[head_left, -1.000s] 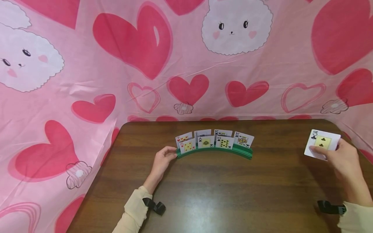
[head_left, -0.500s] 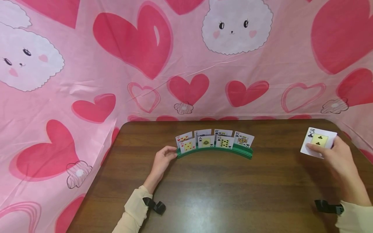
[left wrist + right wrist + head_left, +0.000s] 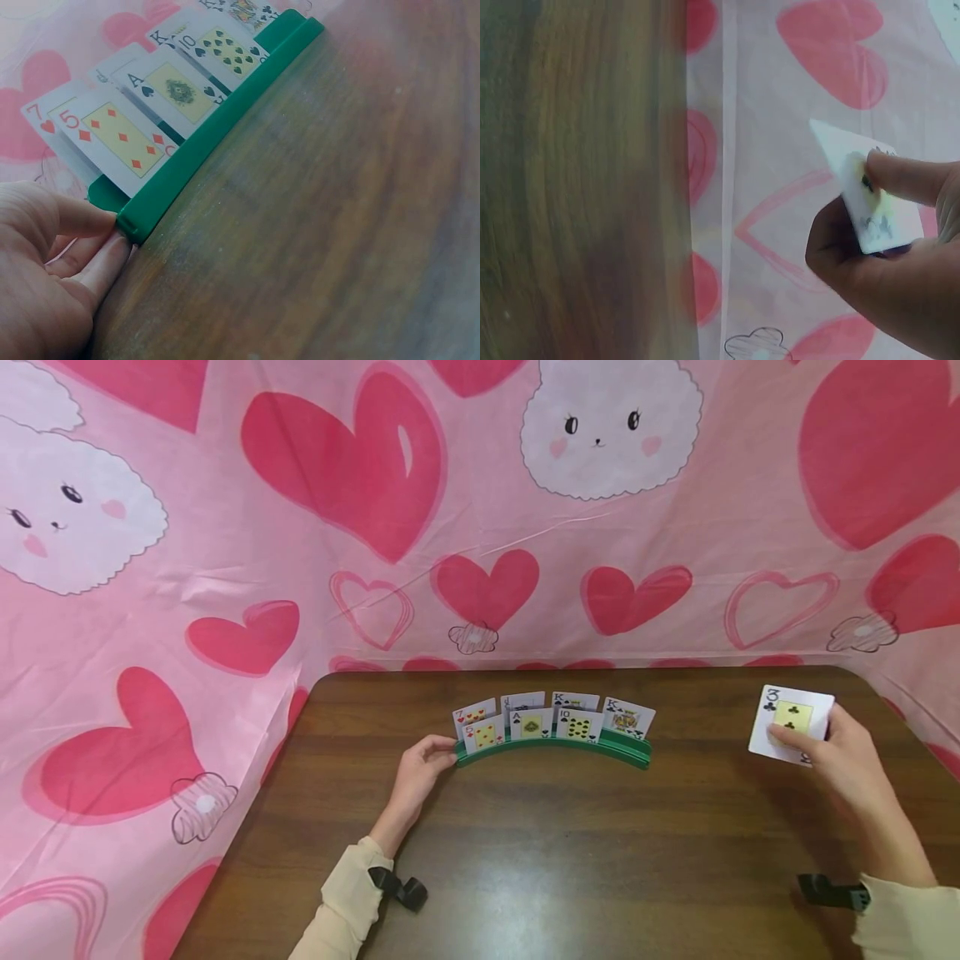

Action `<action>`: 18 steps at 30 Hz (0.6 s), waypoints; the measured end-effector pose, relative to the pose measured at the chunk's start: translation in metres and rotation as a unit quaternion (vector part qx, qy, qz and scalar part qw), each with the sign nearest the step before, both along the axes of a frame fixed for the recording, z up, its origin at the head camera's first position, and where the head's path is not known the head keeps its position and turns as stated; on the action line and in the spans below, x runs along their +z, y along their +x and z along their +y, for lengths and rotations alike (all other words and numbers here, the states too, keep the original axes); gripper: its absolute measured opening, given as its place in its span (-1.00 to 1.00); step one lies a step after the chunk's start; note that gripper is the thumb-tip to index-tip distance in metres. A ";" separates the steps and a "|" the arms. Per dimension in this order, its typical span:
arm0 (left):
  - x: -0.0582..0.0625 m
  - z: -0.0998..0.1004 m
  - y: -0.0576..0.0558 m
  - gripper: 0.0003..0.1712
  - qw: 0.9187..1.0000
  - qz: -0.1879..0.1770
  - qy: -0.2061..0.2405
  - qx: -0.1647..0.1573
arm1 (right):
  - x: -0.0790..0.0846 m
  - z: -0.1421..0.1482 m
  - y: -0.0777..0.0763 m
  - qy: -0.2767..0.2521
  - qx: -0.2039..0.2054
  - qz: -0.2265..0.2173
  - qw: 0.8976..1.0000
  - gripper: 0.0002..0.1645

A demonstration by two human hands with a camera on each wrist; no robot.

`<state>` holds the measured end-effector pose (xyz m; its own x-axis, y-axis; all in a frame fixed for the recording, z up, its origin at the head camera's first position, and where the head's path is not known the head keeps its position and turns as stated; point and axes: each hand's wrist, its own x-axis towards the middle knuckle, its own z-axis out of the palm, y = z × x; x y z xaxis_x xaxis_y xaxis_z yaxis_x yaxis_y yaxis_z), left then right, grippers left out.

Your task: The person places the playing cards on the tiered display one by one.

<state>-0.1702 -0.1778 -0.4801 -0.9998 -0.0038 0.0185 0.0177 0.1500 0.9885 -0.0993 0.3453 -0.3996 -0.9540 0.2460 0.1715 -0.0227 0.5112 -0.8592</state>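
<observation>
A curved green card holder (image 3: 626, 747) stands on the table with playing cards upright in two rows. In front are the five of diamonds (image 3: 483, 735), ace of spades (image 3: 531, 725) and ten of spades (image 3: 578, 727). Behind them show a seven of hearts, a partly covered face card and two kings. My left hand (image 3: 420, 774) pinches the holder's left end between thumb and fingers, seen closely in the left wrist view (image 3: 45, 262). Off to the right, above the table, my right hand (image 3: 851, 760) holds a three of clubs (image 3: 791, 722), thumb across its face.
The brown wooden table (image 3: 570, 852) has rounded far corners. A pink cloth (image 3: 510, 527) with hearts and white animal faces hangs behind it and along the left side. Black wrist straps (image 3: 401, 889) sit at both sleeves.
My right hand has moved left with the three of clubs, toward the card holder but still well apart from it. The left hand and the holder have stayed in place.
</observation>
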 end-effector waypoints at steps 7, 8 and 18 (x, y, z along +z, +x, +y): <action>0.001 0.002 0.001 -0.78 1.000 0.004 0.009 -0.001 | 0.000 -0.014 -0.002 0.038 0.030 0.001 0.999 -0.58; 0.001 0.002 0.001 -0.78 1.000 0.004 0.008 -0.001 | 0.000 -0.015 -0.002 0.047 0.032 0.001 0.998 -0.52; -0.001 0.001 -0.002 -0.78 1.000 0.000 0.006 0.000 | -0.001 -0.022 -0.003 0.000 0.005 0.014 1.000 -0.67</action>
